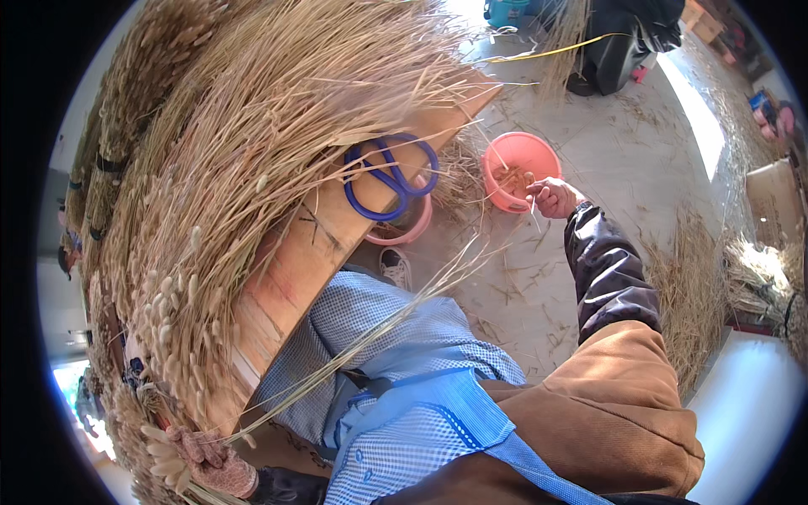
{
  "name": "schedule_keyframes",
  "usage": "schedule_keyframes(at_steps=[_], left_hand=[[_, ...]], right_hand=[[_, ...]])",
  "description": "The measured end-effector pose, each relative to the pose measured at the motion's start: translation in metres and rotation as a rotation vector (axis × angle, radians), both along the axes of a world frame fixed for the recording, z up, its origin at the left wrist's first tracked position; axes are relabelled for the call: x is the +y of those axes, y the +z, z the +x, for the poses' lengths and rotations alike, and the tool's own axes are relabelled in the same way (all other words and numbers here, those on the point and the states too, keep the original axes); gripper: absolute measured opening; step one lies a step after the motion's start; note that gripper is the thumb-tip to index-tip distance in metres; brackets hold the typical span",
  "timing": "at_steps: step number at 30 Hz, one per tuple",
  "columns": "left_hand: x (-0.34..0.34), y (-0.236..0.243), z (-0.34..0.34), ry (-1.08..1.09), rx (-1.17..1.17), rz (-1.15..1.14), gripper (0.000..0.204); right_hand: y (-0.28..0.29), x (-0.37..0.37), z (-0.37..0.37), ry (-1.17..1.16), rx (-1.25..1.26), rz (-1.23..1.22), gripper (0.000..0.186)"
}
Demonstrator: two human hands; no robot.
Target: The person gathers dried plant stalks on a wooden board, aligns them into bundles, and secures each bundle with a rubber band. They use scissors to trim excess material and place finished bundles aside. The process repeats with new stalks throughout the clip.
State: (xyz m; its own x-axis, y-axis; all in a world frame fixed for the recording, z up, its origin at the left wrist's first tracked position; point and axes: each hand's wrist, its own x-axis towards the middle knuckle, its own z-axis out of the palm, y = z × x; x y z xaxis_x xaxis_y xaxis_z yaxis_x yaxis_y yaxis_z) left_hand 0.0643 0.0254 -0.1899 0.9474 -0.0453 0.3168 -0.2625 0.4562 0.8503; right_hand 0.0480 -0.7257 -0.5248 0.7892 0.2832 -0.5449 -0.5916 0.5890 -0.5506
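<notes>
At the lower left my left hand (210, 465), in a pinkish knitted glove, is closed around a thin bunch of dried grass stems (370, 338). Their pale fluffy heads (164, 459) show beside the glove, and the stems slant up to the right across my blue checked apron (396, 337). My right hand (554, 199) is stretched out to the near right rim of a pink bucket (528, 150). Its fingers are pinched together; a thin pale strand shows below them, but what they hold is unclear. Small tan bits lie inside the bucket.
A big heap of dried grass (278, 109) covers a wooden board (290, 286) on my left. Blue-handled scissors (391, 177) lie at its edge. Below stands another pink container (412, 227). Loose straw litters the floor; another person (614, 42) is at the far side.
</notes>
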Motion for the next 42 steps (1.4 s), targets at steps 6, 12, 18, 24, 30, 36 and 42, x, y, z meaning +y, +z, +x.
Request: schedule_keyframes(at_steps=[6, 12, 18, 24, 30, 36, 42], left_hand=[[-0.001, 0.010, -0.015, 0.161, 0.025, -0.031, 0.034], [-0.012, 0.006, -0.011, 0.077, 0.035, -0.085, 0.029], [0.002, -0.008, -0.016, 0.013, 0.029, -0.262, 0.026], [0.015, -0.032, -0.016, 0.064, 0.103, -0.306, 0.026], [0.009, -0.034, -0.013, 0.150, 0.183, -0.261, 0.024], [0.010, -0.020, -0.015, 0.171, 0.119, -0.209, 0.028], [0.021, -0.024, -0.005, 0.229, 0.116, -0.200, 0.030]], right_hand=[[-0.019, -0.007, 0.029, -0.219, -0.177, 0.235, 0.027], [0.114, -0.011, 0.052, -1.039, -0.211, -0.018, 0.019], [0.261, 0.045, 0.050, -0.942, -0.605, -0.661, 0.016], [0.124, 0.115, 0.033, -0.024, 0.171, -1.347, 0.037], [-0.040, 0.099, 0.030, -0.358, 0.375, -0.403, 0.030], [-0.007, 0.062, 0.020, -0.549, 0.170, 0.061, 0.008], [0.090, 0.078, 0.002, -0.727, 0.283, -0.189, 0.011]])
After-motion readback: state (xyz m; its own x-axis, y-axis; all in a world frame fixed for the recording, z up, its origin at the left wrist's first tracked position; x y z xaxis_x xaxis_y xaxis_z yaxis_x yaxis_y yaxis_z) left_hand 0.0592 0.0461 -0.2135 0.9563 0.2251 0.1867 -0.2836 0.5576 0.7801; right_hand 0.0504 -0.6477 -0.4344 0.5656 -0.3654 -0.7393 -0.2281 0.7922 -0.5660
